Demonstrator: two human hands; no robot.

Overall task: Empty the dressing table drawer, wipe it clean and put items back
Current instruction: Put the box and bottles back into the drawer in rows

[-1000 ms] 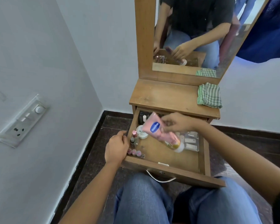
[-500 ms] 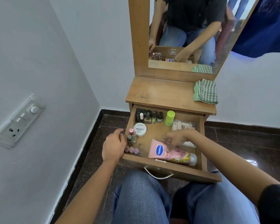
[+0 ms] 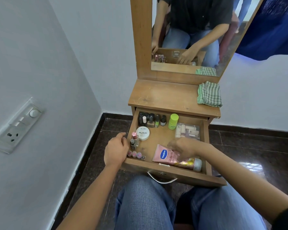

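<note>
The wooden drawer (image 3: 173,173) of the dressing table stands pulled out above my knees. My left hand (image 3: 116,150) curls over its left wall. My right hand (image 3: 183,146), blurred and with fingers apart, hovers just over a pink Vaseline tube (image 3: 163,154) that lies flat along the drawer's front. Also inside are a white nail polish jar (image 3: 142,133), a row of dark small bottles (image 3: 150,119) at the back, a green bottle (image 3: 173,121), a clear box of small items (image 3: 188,131) and tiny pink bottles (image 3: 134,154) at the front left.
A folded green checked cloth (image 3: 209,94) lies on the right of the tabletop (image 3: 165,97), below the mirror (image 3: 189,30). A white wall with a switchboard (image 3: 17,125) is close on the left. Dark floor tiles surround the table; my legs sit under the drawer handle (image 3: 161,179).
My right hand lowered the pink tube from above the drawer and laid it flat along the front, then loosened off it. My left hand stayed on the drawer's left wall.
</note>
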